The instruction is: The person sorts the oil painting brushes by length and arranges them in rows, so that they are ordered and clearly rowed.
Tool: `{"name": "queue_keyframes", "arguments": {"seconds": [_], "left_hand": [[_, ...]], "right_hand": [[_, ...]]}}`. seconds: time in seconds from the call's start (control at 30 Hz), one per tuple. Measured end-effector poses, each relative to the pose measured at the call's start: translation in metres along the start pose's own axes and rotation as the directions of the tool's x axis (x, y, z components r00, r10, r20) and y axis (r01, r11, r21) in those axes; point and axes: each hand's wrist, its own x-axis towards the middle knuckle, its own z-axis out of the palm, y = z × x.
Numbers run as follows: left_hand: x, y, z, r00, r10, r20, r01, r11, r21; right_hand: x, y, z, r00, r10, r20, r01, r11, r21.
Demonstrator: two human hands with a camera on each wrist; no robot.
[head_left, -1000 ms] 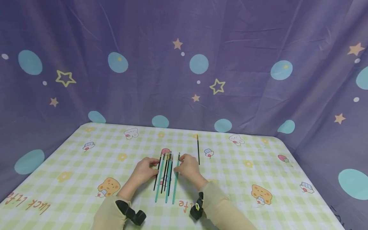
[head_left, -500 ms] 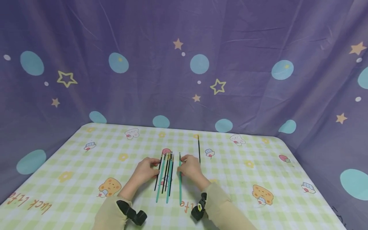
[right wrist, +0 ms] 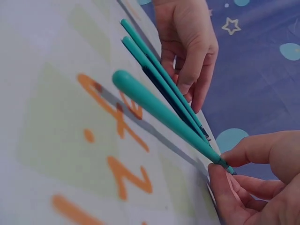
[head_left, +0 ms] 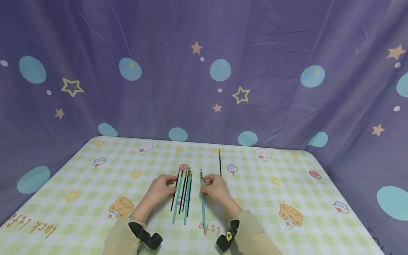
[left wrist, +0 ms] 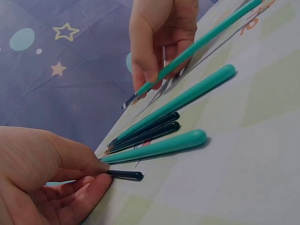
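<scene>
My right hand [head_left: 219, 189] pinches a teal paintbrush [head_left: 203, 209] near its bristle end. In the right wrist view the handle of that teal brush [right wrist: 159, 110] stands clear of the cloth, its shadow apart from it. To the left, my left hand [head_left: 158, 189] rests at the edge of a row of several paintbrushes. Its thumb and finger pinch a thin black paintbrush [left wrist: 125, 175], the leftmost one. Next to it lie teal brushes [left wrist: 176, 144] and black brushes [left wrist: 159, 133], side by side with bristles pointing away from me.
One black paintbrush [head_left: 220, 163] lies farther back, beyond my right hand, which hides its near end. A green checked tablecloth [head_left: 255, 226] covers the table. Behind the table hangs a purple curtain [head_left: 267, 117].
My right hand has moved right with the teal paintbrush, away from the row, widening the gap. The left hand and the other brushes have stayed put.
</scene>
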Motion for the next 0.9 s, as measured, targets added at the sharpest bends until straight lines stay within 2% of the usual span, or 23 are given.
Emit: {"name": "queue_keyframes", "arguments": {"seconds": [0.2, 0.53, 0.9], "left_hand": [[0.000, 0.000, 0.000, 1.000, -0.004, 0.001, 0.004, 1.000, -0.005], [-0.001, 0.000, 0.000, 1.000, -0.014, 0.002, 0.014, 1.000, 0.006], [0.000, 0.001, -0.001, 1.000, -0.026, 0.005, 0.026, 1.000, -0.017]], "right_hand": [[-0.007, 0.002, -0.007, 1.000, 0.026, 0.002, -0.026, 1.000, -0.004], [-0.028, 0.005, -0.025, 1.000, -0.008, 0.002, 0.008, 1.000, -0.020], [-0.045, 0.014, -0.045, 0.999, 0.039, 0.001, -0.039, 0.999, 0.003]]}}
